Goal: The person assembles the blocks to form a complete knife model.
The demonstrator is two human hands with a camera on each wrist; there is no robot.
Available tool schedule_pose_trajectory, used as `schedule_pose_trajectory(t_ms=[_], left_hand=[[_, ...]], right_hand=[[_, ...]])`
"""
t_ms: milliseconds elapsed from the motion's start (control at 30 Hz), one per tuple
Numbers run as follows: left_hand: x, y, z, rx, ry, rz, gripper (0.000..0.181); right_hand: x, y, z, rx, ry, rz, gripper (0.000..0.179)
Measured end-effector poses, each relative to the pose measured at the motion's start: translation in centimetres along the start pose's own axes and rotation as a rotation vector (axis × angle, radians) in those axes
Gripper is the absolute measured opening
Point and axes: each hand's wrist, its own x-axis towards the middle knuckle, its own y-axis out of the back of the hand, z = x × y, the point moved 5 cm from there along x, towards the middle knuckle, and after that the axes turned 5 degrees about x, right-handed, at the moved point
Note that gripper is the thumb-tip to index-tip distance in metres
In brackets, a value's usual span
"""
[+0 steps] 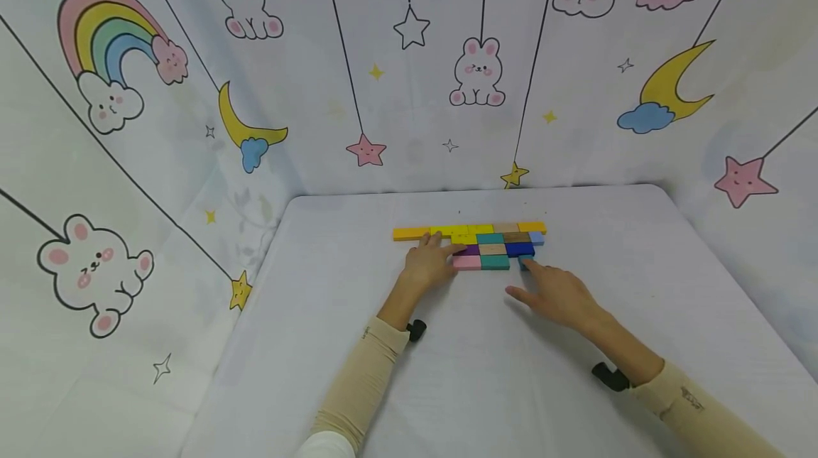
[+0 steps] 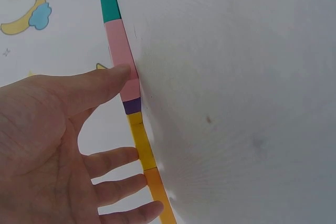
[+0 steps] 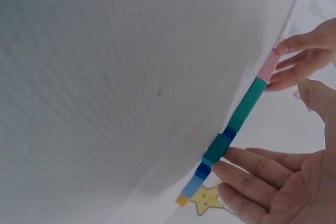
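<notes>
Flat coloured blocks form several rows. In the front row, a pink block [image 1: 466, 263] and a green-teal block [image 1: 495, 263] stand end to end; a blue-teal block [image 3: 216, 149] lies to their right across a small gap. My left hand [image 1: 427, 264] rests at the rows' left end. In the left wrist view its thumb touches the pink block, and its other fingers spread along the yellow block [image 2: 142, 140] and orange block [image 2: 160, 192]. Fingertips of my right hand [image 1: 562, 295] touch the blue-teal block, thumb held apart. Behind it lies a dark blue block [image 1: 520, 249].
A white cloth covers the table [image 1: 473, 373]. The back row of yellow, tan and orange blocks [image 1: 530, 227] reaches farther left than the others. A light blue block [image 1: 537, 238] ends the second row. A patterned curtain [image 1: 434, 89] hangs behind the table.
</notes>
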Motion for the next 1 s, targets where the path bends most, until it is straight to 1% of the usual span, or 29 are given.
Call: schedule_pose_trajectory(t_ms=[200, 400, 667, 867, 1000], left_hand=[[-0.1, 0.0, 0.0, 0.002, -0.005, 0.004, 0.056], [-0.2, 0.1, 0.1, 0.007, -0.009, 0.015, 0.055], [-0.2, 0.2, 0.1, 0.009, -0.004, 0.009, 0.056], [-0.1, 0.2, 0.0, 0.005, -0.006, 0.008, 0.056], [-0.1, 0.1, 0.1, 0.019, -0.006, 0.004, 0.056]], right_hand=[[0.1, -0.1, -0.4, 0.019, -0.002, -0.007, 0.083], [0.2, -0.3, -0.8, 0.010, -0.010, -0.020, 0.083], [0.4, -0.4, -1.5, 0.024, -0.002, -0.020, 0.086], [0.3, -0.5, -1.9, 0.017, 0.008, -0.010, 0.083], [0.4, -0.6, -2.1, 0.013, 0.014, -0.001, 0.081]])
